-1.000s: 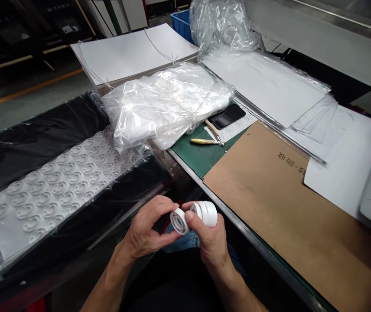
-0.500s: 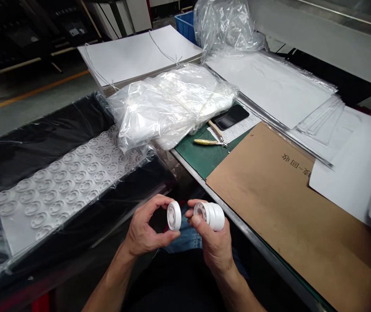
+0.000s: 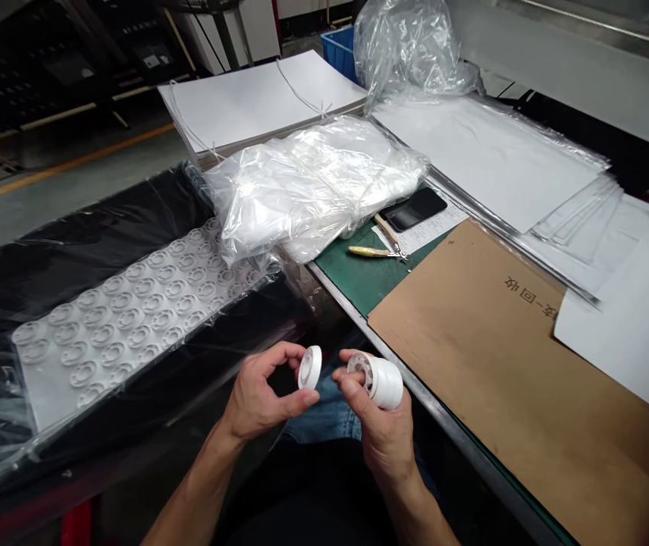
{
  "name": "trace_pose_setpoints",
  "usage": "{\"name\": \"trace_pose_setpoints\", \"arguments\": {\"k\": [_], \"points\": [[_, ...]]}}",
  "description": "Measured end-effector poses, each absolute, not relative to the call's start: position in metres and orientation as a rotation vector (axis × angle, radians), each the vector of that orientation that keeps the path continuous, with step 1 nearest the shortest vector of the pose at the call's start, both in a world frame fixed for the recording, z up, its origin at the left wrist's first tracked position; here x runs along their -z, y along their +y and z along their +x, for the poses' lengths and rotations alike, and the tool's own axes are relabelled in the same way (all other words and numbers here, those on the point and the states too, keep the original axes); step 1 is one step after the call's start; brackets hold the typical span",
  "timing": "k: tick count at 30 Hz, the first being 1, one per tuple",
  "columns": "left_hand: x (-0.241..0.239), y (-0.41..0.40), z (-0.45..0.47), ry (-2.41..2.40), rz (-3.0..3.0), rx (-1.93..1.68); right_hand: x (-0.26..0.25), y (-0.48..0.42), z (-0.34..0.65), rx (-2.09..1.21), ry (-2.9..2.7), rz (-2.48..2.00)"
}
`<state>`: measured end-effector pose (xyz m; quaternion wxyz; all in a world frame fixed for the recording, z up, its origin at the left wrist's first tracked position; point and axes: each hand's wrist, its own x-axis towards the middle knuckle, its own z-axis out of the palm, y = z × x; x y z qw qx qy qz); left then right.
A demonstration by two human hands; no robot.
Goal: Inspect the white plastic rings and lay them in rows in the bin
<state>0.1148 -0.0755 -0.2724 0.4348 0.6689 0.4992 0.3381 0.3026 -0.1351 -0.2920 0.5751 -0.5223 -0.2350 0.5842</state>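
Note:
My left hand pinches a single white round disc-shaped part between thumb and fingers, held on edge. My right hand grips a short stack of the same white round parts, its open face turned toward the single one. A small gap separates the single part from the stack. Both hands hover over my lap, just in front of the table's metal edge. To the left lies a white moulded tray with rows of round pockets, under clear film inside a black bin.
A brown cardboard sheet covers the green table at right. Behind it lie white sheets, a dark phone, small pliers and a bundle of clear plastic bags. A blue crate stands at the back.
My left hand has drawn one white part away from the stack in my right hand, opening a gap. The view has shifted slightly, so the table appears moved to the right.

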Motion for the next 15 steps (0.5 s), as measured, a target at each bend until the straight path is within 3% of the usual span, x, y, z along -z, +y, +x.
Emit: {"name": "trace_pose_setpoints", "arguments": {"k": [4,10,13,15], "points": [[0.273,-0.076,0.117,1.239,1.653,-0.847,0.29,-0.136,0.303,-1.389,-0.534,-1.259],[0.244,-0.093,0.091,1.333,1.74,-0.942,0.297,-0.149,0.309,-1.157,-0.62,-1.394],[0.223,-0.092,0.03,1.745,1.82,-0.938,0.309,-0.15,0.311,-1.137,-0.744,-1.407],[0.213,-0.086,-0.032,2.232,1.755,-0.735,0.314,-0.148,0.309,-1.137,-0.815,-1.402]]}}
